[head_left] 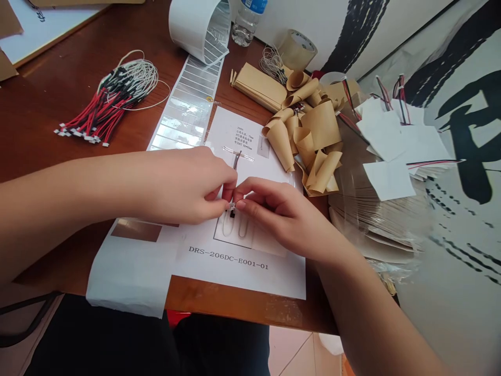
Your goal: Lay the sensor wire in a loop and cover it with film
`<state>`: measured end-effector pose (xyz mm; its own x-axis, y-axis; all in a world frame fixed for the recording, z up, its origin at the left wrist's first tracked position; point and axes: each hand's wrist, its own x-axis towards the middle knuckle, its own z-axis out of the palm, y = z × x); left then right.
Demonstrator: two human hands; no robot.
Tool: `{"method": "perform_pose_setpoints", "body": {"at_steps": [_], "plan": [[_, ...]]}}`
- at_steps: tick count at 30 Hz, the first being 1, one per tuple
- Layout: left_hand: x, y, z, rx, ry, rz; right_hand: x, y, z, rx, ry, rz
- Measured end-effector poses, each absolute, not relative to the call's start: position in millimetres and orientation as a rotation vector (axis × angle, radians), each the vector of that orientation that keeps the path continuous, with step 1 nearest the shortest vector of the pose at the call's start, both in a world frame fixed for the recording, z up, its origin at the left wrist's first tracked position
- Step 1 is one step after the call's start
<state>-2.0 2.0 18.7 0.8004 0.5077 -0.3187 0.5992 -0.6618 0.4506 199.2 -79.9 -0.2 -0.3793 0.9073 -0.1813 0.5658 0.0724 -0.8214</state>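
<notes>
Left hand (183,185) and right hand (274,214) both closed to a pinch, fingertips (219,207) grasping a tiny black component (232,213) on a thin wire, directly above a white printed paper sheet (250,277) bearing a looped clear film patch (235,232); curled tan paper strips (309,136) lie just beside my right hand

Wooden tabletop (39,130): red-black wire leads (105,107) bundled left, label strip (188,99) running far from printed sheet (250,277) at near centre, curled kraft paper (301,130) right, packing tape roll (297,49) and water bottle (247,23) far.
</notes>
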Motion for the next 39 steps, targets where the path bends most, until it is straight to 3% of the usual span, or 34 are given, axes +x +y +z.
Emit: {"method": "perform_pose_setpoints", "body": {"at_steps": [19,28,39], "plan": [[2,-6,27,2.273,0.895,0.085,209,-76,6,-1.612,-1.186,1.147],[3,-4,22,2.336,0.823,0.141,203,-80,10,-1.639,-1.518,1.165],[1,-6,24,2.347,0.802,0.111,199,-81,7,-1.623,-1.452,1.191]]}}
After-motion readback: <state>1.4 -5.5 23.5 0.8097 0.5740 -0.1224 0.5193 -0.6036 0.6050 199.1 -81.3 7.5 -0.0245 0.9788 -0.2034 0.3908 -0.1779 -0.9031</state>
